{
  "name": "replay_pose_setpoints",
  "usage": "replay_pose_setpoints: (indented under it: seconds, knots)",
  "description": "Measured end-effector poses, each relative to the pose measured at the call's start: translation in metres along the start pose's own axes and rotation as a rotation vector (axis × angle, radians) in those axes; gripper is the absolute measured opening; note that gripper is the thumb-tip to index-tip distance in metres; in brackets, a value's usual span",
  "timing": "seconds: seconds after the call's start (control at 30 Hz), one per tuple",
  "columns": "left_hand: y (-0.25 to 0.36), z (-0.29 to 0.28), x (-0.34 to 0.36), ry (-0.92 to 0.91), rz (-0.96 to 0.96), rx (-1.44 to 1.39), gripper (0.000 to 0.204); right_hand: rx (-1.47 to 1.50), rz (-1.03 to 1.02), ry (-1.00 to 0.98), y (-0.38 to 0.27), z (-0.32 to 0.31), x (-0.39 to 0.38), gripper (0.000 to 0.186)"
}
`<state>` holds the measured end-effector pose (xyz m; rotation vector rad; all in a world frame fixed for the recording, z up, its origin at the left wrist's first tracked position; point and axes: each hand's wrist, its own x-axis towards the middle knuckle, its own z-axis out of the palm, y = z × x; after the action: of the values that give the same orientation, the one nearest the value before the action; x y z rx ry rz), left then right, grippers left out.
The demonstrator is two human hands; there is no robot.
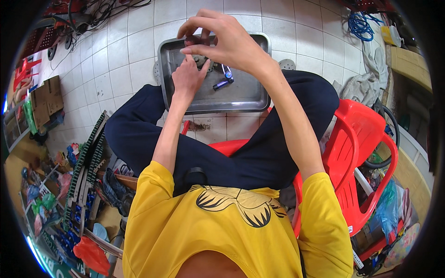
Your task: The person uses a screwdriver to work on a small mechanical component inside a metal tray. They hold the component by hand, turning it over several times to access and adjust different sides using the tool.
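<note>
A grey metal tray with raised walls lies before me, between my bent legs. Inside it, near the far left, sits a small grey metal part, partly covered by my hands. My left hand reaches in with thumb and forefinger on either side of this part, gripping it. Above the tray my right hand is raised with curled fingers. Something dark reddish shows between its thumb and fingers, too shadowed to name. A blue and silver tool rests on the tray floor, right of the left hand.
Red plastic chairs stand close by my right leg. A coiled blue hose or cable and a grey cloth lie at the far right. On the left are a cardboard box, long green-black strips and plastic bags.
</note>
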<state>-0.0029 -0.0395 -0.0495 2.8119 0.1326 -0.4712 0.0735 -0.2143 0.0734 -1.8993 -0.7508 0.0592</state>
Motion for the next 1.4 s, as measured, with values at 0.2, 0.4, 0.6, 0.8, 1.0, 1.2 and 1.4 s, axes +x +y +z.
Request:
replay_pose_setpoints:
  seconds: [0.2,0.4,0.6,0.8,1.0,1.2,1.4]
  knots:
    - [-0.005,0.004,0.000,0.038,0.028,0.022,0.084,-0.069,-0.077,0.035,0.005,0.003,0.001,0.025]
    - [0.000,0.001,0.000,0.006,0.012,0.026,0.087,-0.056,-0.028,0.095,0.000,0.005,-0.001,0.032]
    - [0.004,-0.002,-0.003,0.037,-0.001,0.007,0.085,-0.082,-0.021,0.095,0.002,0.003,0.001,0.030]
    - [0.001,0.001,0.000,0.016,0.001,0.005,0.077,-0.048,-0.041,0.121,0.003,0.003,0.003,0.023]
    - [-0.008,0.014,0.000,0.145,0.103,0.004,0.076,-0.039,-0.051,0.054,0.000,0.001,0.002,0.018]
    - [-0.013,0.012,0.004,0.039,0.081,0.037,0.079,0.088,-0.051,0.002,0.003,0.007,0.002,0.019]
    - [-0.002,0.000,0.002,0.029,-0.008,-0.042,0.083,0.034,-0.044,-0.040,0.003,-0.003,0.003,0.018]
